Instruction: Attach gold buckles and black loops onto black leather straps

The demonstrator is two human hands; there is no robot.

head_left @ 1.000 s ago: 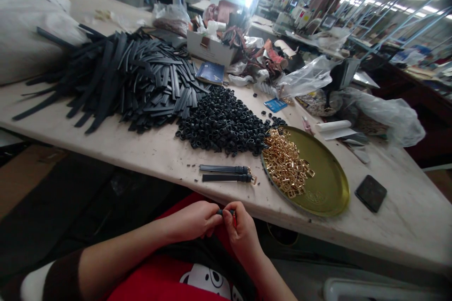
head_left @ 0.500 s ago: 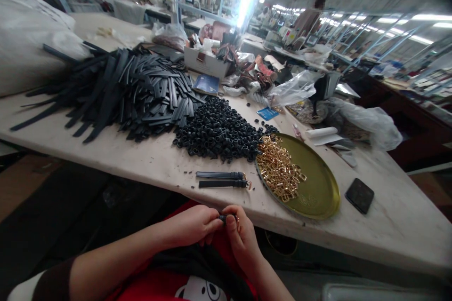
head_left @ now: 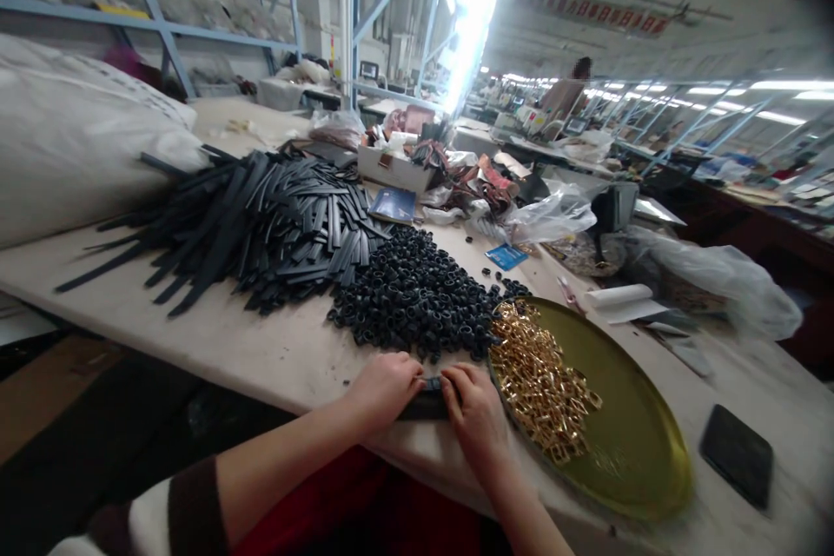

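My left hand [head_left: 384, 388] and my right hand [head_left: 479, 411] rest on the table's near edge, both pinched on a short black strap [head_left: 426, 404] that lies between them on the table. Just beyond the hands is a heap of small black loops [head_left: 417, 300]. A round gold tray [head_left: 642, 443] with a pile of gold buckles [head_left: 544, 391] sits right beside my right hand. A big pile of long black straps [head_left: 261, 221] lies further back on the left.
A black phone [head_left: 736, 454] lies right of the tray. Clear plastic bags [head_left: 710, 274], a white cardboard box [head_left: 394, 169], a blue booklet [head_left: 393, 205] and clutter fill the back. A large white sack [head_left: 71, 139] stands at the far left. A person works in the distance.
My hands rose from my lap onto the table, where two finished straps lay. The camera tilted up, so the table sits lower in view.
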